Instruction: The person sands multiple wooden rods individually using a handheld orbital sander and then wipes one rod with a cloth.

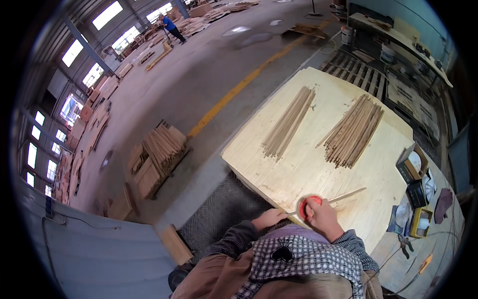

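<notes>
At the near edge of the pale plywood table (259, 174), my left hand (269, 219) pinches one end of a thin wooden strip (348, 194). The strip runs rightward under my right hand (323, 217), its far end lying over the tabletop. My right hand is closed round a red ring with a pale rim, a roll of tape by its look (303, 207), held against the strip. Farther off on the table lie a narrow bundle of strips (290, 122) and, right of it, a thicker, darker bundle of strips (352, 130).
At the right, a side surface holds an open box (412, 162), a yellow container (421, 223), pliers (406, 245) and an orange-handled tool (424, 264). Left of the table stands a stack of wooden strips (158, 154). A person in blue (171, 26) stands far back.
</notes>
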`<state>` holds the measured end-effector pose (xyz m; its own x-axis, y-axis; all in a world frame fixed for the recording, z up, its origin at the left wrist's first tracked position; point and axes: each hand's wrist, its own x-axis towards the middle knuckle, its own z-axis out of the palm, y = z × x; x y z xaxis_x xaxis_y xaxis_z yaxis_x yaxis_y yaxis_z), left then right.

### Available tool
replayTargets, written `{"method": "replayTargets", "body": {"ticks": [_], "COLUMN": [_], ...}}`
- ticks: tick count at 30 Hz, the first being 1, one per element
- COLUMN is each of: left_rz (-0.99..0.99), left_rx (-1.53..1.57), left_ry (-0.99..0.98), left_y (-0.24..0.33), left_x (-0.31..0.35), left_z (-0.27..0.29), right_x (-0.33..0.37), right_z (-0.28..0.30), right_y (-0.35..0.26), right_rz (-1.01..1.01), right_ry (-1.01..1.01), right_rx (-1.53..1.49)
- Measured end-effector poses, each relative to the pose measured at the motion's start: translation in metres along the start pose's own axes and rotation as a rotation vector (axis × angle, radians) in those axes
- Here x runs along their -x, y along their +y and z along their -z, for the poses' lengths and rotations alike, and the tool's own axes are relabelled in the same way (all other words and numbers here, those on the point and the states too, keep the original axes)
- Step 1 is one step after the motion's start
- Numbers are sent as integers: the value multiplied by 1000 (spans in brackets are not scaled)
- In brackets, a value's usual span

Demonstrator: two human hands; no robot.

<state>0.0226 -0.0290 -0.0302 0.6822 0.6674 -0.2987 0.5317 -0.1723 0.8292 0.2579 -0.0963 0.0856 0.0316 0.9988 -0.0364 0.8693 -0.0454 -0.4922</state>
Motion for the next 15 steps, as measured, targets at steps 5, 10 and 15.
{"method": "replayTargets", "body": {"ticks": [5,10,15], "left_rz": [-153,-261,-233], "left_rx": [-608,-680,-706], "left_ry": [147,166,160], "left_y": [26,18,15], "left_x": [18,15,12], "left_z": [1,-1,-3], "right_x": [1,7,10], "right_z": [22,36,9], "right_y": [65,112,61], "right_rz": [-311,-476,-229], "right_ry": [124,235,149], "right_rx": [24,102,6]}}
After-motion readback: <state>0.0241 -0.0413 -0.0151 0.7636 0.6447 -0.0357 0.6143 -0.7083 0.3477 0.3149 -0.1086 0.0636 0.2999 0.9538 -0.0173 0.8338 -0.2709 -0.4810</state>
